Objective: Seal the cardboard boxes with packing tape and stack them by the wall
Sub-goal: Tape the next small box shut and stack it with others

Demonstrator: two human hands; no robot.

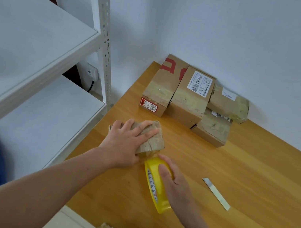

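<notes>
Hands: left hand [124, 143] flat on the small box [154, 143], right hand [173, 183] gripping tape roll [155, 189].

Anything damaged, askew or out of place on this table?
The small brown cardboard box under the left hand looks crumpled, its edges dented. A bare silver metal blade lies loose on the wooden table, right of the yellow tape roll in the right hand.

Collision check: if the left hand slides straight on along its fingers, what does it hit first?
Past the small box under the left hand, there is bare table, then probably the stack by the wall; depth is unclear.
</notes>
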